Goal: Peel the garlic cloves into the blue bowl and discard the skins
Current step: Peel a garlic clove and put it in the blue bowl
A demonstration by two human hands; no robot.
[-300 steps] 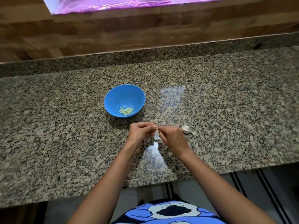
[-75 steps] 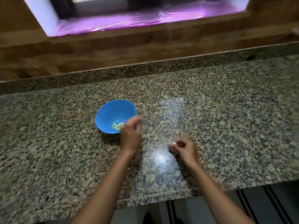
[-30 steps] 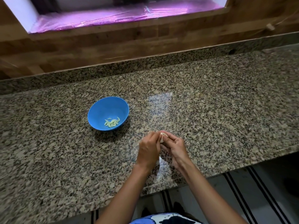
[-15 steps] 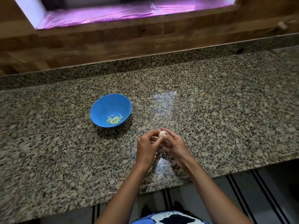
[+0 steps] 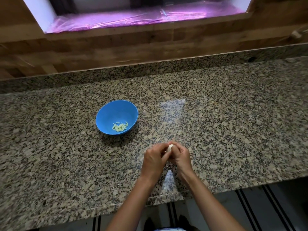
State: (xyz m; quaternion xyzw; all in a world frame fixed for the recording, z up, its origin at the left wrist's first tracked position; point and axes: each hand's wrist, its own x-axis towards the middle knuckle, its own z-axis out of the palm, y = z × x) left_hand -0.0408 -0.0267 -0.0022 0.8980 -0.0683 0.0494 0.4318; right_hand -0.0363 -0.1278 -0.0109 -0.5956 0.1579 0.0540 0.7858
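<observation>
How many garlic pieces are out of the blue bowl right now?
1: the garlic piece pinched between the left hand and right hand, over the countertop, right of the blue bowl. Others may be hidden behind the hands.

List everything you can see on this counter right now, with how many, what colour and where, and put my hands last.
Blue bowl: one, blue, on the countertop, left of the hands and farther from the person.
Peeled cloves: several, pale yellow-green, at the bottom of the bowl.
Garlic clove: one, whitish, held between both hands above the countertop.
Countertop: one, speckled grey-brown granite, across the whole view.
Wooden wall: one, brown, behind the countertop.
Window ledge: one, shiny purple-pink, at the top.
Left hand: one, fingers curled round the clove.
Right hand: one, fingers pinching the clove.
</observation>
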